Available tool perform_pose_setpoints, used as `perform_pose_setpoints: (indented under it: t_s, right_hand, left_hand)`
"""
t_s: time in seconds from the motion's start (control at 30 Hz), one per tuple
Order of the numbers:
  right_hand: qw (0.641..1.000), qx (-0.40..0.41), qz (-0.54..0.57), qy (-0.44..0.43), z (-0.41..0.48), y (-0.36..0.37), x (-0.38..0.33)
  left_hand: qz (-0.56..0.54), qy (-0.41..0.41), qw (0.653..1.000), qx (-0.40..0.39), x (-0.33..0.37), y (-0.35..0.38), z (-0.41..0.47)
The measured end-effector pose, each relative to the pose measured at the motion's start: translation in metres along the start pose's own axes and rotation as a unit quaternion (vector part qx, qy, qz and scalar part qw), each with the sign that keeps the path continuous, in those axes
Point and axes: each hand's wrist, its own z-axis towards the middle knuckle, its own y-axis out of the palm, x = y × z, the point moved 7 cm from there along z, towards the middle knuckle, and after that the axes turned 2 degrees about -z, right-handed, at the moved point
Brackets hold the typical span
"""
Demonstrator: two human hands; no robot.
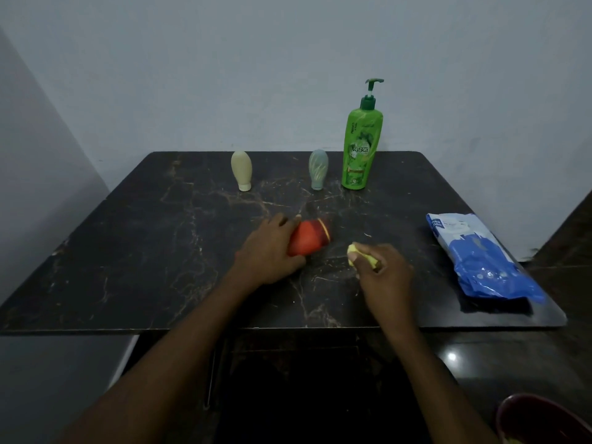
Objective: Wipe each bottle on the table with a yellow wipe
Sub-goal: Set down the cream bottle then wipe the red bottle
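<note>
Red bottle (309,240) on its side — left hand (269,251) gripping — dark cap.

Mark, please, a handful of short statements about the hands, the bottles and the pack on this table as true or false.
1. The left hand grips a red plastic bottle, held tilted rather than upright. True.
2. The right hand holds nothing. False: it pinches a crumpled yellow wipe.
3. The tall green pump bottle lies on its side. False: it stands upright at the back of the dark marble-patterned table.
4. A blue and white plastic pack lies near the table's right edge. True.
5. The small cream bottle touches the small pale blue-green bottle. False: they stand well apart.
</note>
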Motion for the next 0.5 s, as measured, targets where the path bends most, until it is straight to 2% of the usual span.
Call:
perform_pose_setpoints:
  t_s: [0.1, 0.23, 0.4, 0.5]
  right_hand:
    - [1.0, -0.012, -0.007, 0.009, 0.005, -0.007, 0.008]
    - [0.998, -0.053, -0.036, -0.022, 0.003, 0.001, 0.007]
    - [0.984, -0.077, -0.072, -0.145, -0.003, 0.019, -0.013]
    - [0.963, -0.115, -0.141, -0.198, -0.001, 0.039, -0.024]
  left_hand:
    - [0.055, 0.035, 0.998, -0.023, -0.002, 0.008, -0.005]
    - [0.125, 0.076, 0.989, 0.0, -0.002, 0.015, -0.011]
    - [0.158, 0.09, 0.982, 0.049, -0.001, 0.021, -0.012]
    - [0.154, 0.108, 0.979, 0.077, 0.002, 0.023, -0.016]
